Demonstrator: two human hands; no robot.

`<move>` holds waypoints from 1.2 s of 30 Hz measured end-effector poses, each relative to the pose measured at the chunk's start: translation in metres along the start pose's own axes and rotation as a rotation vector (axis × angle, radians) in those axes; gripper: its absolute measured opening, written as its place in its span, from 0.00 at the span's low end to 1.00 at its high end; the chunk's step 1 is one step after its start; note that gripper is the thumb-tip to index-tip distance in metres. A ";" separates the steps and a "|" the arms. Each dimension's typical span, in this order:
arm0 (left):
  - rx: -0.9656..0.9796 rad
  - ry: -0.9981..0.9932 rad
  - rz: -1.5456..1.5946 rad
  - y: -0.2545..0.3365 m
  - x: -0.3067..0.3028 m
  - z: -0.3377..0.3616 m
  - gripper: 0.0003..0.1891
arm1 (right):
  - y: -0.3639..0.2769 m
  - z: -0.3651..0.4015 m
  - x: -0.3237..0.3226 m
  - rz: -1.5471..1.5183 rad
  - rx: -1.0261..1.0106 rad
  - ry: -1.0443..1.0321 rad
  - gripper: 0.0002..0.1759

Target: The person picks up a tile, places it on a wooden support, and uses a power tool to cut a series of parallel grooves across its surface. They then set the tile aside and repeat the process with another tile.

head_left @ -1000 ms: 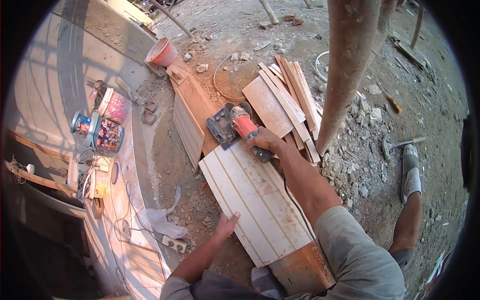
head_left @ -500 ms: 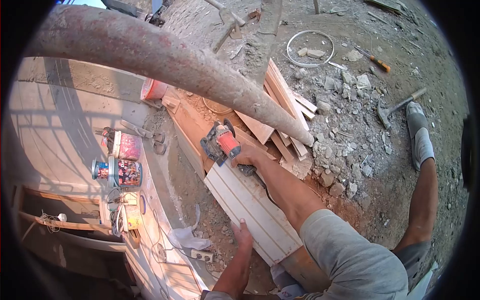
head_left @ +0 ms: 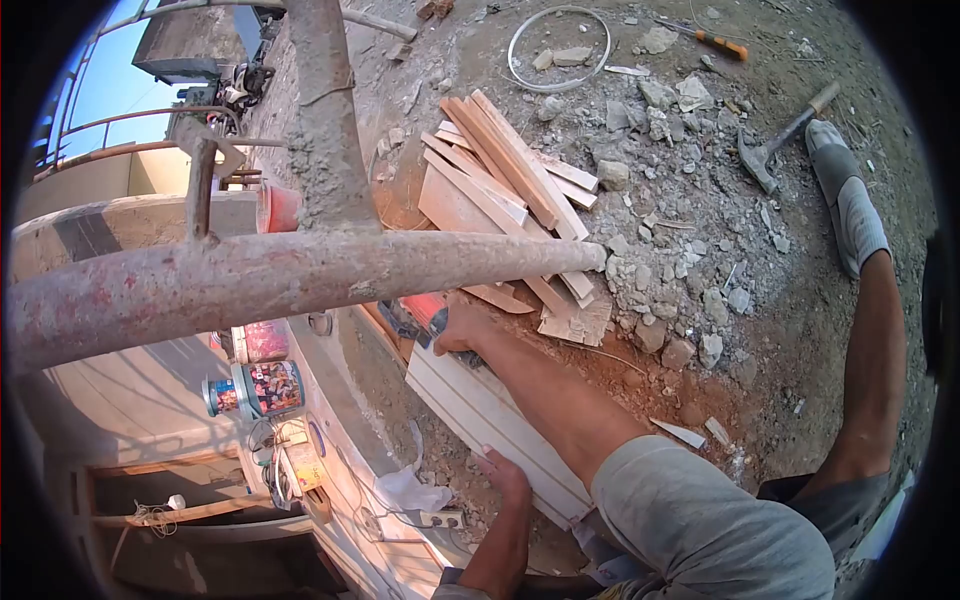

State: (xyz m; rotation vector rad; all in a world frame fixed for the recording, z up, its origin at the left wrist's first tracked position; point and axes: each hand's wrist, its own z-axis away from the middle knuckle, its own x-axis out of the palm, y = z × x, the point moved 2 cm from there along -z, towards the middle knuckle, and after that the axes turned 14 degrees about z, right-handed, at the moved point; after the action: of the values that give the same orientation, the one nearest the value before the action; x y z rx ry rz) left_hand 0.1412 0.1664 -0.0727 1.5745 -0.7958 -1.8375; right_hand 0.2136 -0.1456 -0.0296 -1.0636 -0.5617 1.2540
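Observation:
My right hand (head_left: 462, 328) is closed round the red power tool (head_left: 424, 308) at the upper end of a pale striped panel (head_left: 510, 415). A pipe hides part of the tool. Lower down, my left hand (head_left: 507, 478) holds the panel's left edge, with its fingertips at the board. The panel lies slanted, its upper end beside a strip of brown wood (head_left: 382, 330).
A thick dirty pipe (head_left: 250, 280) crosses the view above the tool. Cut strips (head_left: 510, 165) lie in a pile beyond it. Rubble (head_left: 690, 230), a hammer (head_left: 785, 140) and a screwdriver (head_left: 722, 44) are at the right. Buckets (head_left: 273, 388) and a socket block (head_left: 442, 519) are at the left.
The view has tilted and shifted, so the pipe now lies lower and covers part of the tool. Both hands remain on the tool and the panel.

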 end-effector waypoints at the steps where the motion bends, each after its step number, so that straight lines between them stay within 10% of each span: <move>1: -0.080 0.022 -0.083 0.008 0.001 0.003 0.43 | -0.001 0.000 0.003 0.010 0.010 0.000 0.57; 19: -0.147 0.159 0.007 0.014 0.009 0.001 0.43 | -0.003 -0.006 0.005 0.101 -0.027 0.036 0.31; 32: -0.120 0.103 0.022 0.003 0.004 -0.008 0.38 | -0.011 -0.065 0.036 0.231 -0.211 0.139 0.53; 35: -0.148 0.107 0.013 0.029 0.012 0.005 0.38 | -0.008 -0.106 0.071 0.086 -0.249 0.126 0.52; 36: -0.148 0.115 0.012 0.028 0.011 0.005 0.38 | 0.009 -0.136 0.103 -0.522 -0.569 0.214 0.53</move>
State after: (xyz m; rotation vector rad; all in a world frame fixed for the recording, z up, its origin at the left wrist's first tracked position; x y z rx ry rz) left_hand 0.1359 0.1401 -0.0575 1.5612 -0.6021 -1.7383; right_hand 0.3510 -0.0937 -0.1177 -1.3828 -0.9880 0.5181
